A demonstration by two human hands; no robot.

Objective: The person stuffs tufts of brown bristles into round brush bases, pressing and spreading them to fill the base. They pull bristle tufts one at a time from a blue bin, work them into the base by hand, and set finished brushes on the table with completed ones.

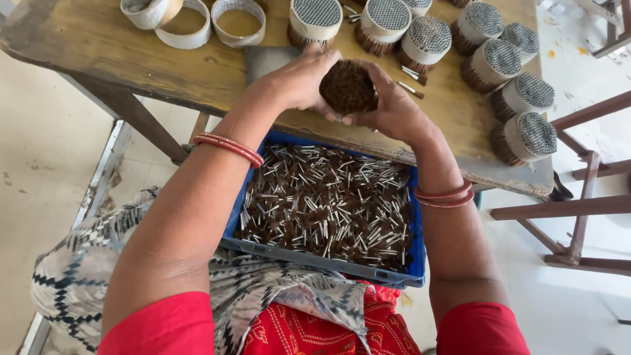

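Observation:
Both hands cup a round brown bundle (348, 85) of small sticks, held over the near edge of the wooden table (98, 46). My left hand (299, 82) wraps its left side and my right hand (391, 108) its right side. Below, on my lap, a blue crate (328, 260) holds many loose silver-and-brown sticks. Red bangles sit on both wrists.
Several banded round bundles (522, 135) with grey tops stand along the table's right side and back. Empty paper rings (187, 23) lie at the back left. A few loose sticks (411, 72) lie by the bundle. A wooden frame (578, 210) stands at right.

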